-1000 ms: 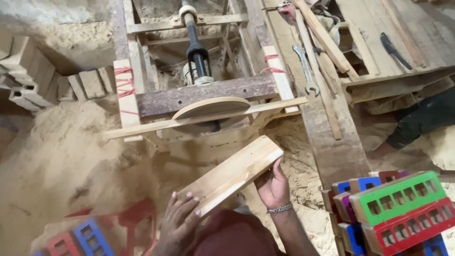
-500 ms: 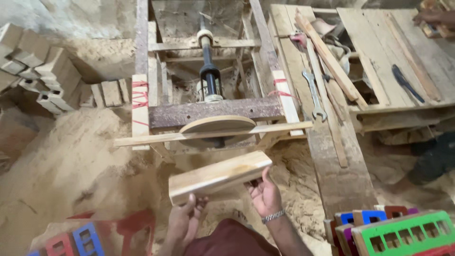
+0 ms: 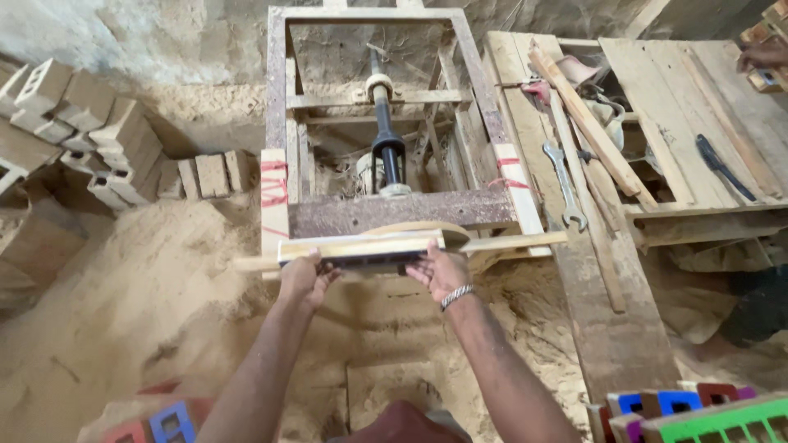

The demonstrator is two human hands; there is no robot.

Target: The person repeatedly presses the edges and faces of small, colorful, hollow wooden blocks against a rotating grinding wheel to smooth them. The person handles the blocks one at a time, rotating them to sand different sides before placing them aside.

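I hold a flat wooden board (image 3: 361,247) level and edge-on in front of me. My left hand (image 3: 305,277) grips its left end and my right hand (image 3: 438,271), with a metal bracelet on the wrist, grips its right end. The board is right against a round sanding disc (image 3: 427,227) and a long thin wooden rail (image 3: 517,241) at the front of a rusty metal and wood machine frame (image 3: 394,212). A black spindle shaft (image 3: 387,148) runs back through the frame.
Deep sawdust (image 3: 148,295) covers the floor. Stacked wooden blocks (image 3: 90,135) lie at left. A plank bench (image 3: 657,123) at right carries a wrench (image 3: 566,184), sticks and a dark tool (image 3: 722,168). Coloured plastic crates (image 3: 698,410) stand at lower right. Another person's hand (image 3: 763,53) shows at top right.
I have raised the board from a tilted position near my body and turned it level, pushing it forward to the disc. Both hands now hold its ends.
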